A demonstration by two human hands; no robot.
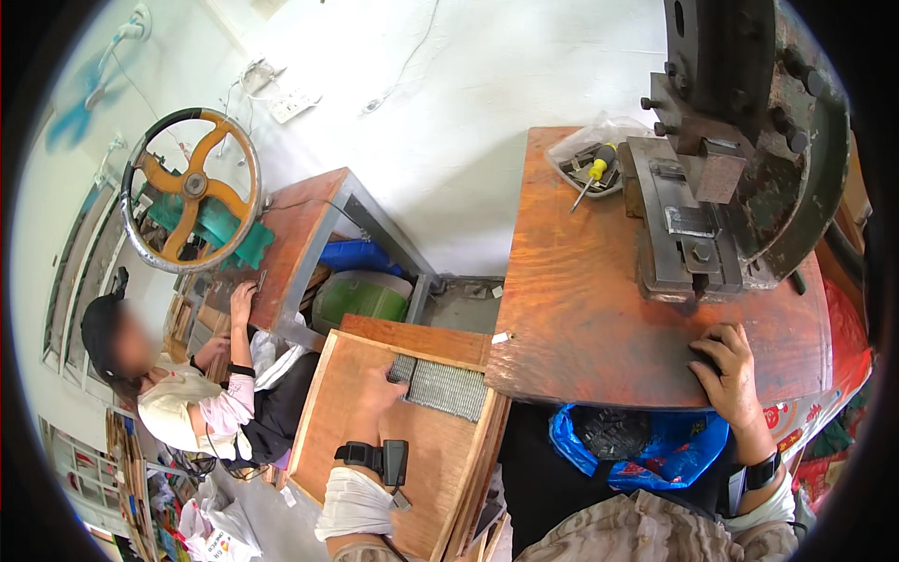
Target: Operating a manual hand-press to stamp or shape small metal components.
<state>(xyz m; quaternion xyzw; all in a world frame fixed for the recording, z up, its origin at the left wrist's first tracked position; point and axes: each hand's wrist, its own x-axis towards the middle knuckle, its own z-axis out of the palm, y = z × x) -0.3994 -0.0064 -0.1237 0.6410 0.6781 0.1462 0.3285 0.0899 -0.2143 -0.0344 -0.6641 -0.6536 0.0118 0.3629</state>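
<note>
My left hand (377,391) reaches into a shallow wooden tray (361,450), its blurred fingertips at the left end of a block of tightly packed small grey metal pieces (448,389). Whether the fingers pinch one of these pieces is not clear. My right hand (730,375) rests on the front edge of a worn reddish wooden table (562,318), fingers bent and apart, with nothing in them. Beyond it stands a dark metal press (721,103). Beneath its ram sits a bolted steel die (684,248) with a shiny flat part (688,221) on top.
A yellow-handled screwdriver (597,169) leans in a plastic-lined container of dark metal parts. Below the table edge hangs a blue bag (646,473) holding dark pieces. To the left, a co-worker (201,407) sits at another bench, near a large handwheel (193,185).
</note>
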